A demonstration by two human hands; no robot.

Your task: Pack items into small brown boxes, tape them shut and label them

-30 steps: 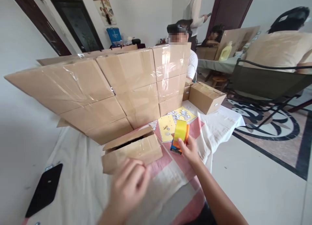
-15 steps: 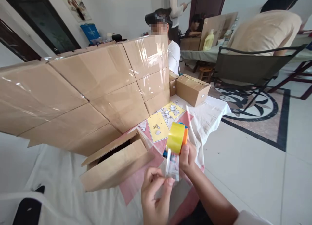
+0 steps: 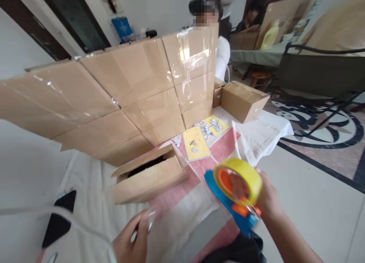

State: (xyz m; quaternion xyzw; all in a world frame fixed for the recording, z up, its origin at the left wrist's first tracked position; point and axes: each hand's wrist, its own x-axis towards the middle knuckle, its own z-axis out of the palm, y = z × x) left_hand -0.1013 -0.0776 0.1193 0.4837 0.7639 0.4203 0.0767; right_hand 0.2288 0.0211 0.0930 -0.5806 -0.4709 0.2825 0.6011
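Observation:
My right hand is wrapped round a tape dispenser, blue and orange, carrying a thick yellow-looking roll of tape. The dispenser is tilted over the table's near edge and slightly blurred. Lower and to the left, my left hand is closed in a pinch, with a shiny clear bit of tape at its fingertips. I cannot tell whether that bit still joins the roll. Just beyond my left hand lies a cardboard box with a dark gap along its top.
A tall wall of taped cardboard boxes stands across the table. Yellow sheets with small paper pieces lie at its foot. Another box sits at the far right corner. A black flat object is at left. A person is behind the wall.
My hands have moved apart, the left one toward the left and down, the right one rightward with the dispenser. The dispenser has turned, showing the roll's open side. The view has shifted too.

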